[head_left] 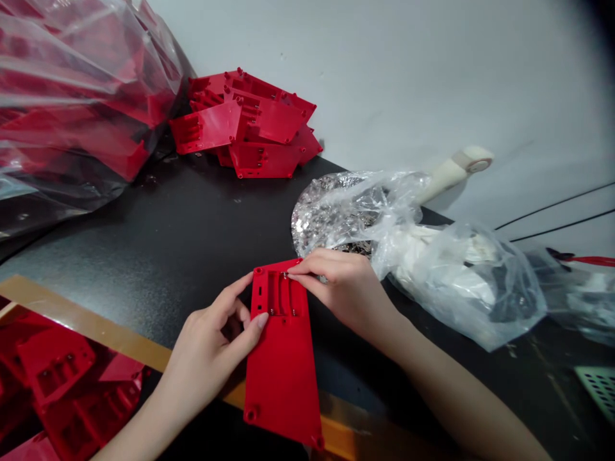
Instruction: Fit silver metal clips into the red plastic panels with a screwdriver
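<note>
One red plastic panel (283,378) sits at the front edge of the desk (192,218) with small metal screws (284,276) already in its recess, the left hand (206,358) curled round its side, the right hand (341,288) pinching its top edge, and a heap of like panels (254,128) still at the far edge

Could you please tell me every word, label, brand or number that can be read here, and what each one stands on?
I can read no words or numbers: the red plastic panel between the left hand and right hand shows no marking, and the clear plastic bag shows none I can make out.
</note>
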Demonstrator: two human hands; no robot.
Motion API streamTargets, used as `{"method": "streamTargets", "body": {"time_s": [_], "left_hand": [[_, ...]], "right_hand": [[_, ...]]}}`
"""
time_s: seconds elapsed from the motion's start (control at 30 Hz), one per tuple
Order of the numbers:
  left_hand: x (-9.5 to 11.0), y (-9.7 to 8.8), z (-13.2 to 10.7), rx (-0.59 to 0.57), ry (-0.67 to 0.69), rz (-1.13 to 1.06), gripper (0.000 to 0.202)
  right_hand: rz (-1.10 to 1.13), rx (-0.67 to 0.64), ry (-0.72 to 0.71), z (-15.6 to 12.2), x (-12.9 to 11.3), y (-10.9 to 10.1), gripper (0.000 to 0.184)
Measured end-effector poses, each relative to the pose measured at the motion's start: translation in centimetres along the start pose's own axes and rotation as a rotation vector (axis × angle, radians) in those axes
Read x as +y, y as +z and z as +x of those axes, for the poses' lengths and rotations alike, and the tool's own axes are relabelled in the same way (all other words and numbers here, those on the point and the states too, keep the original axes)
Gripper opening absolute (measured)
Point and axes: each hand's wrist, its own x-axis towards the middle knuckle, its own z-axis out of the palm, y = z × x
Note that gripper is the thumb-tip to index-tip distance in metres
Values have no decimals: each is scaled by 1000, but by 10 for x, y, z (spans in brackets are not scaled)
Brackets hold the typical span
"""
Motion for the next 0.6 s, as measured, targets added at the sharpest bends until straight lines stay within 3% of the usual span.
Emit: {"method": "streamTargets", "body": {"time_s": [0.23,0.4,0.5,0.53,0.6], "left_hand": [[-2,0,-1,-1,-2,-6,55],[1,0,1,2,-9,-43,55],[2,0,1,19,6,-59,59],[1,0,1,27,10,-66,61],[1,1,0,38,13,-83,65]], "right_hand": [[-142,41,14,-6,-5,3,17],[-250,-105,-84,-6,-20,2,27],[-158,-80,-9,-18,-17,-26,32],[-143,-22,77,-27,-8,-43,32],[-371,217,355,-50,20,-82,32]]}}
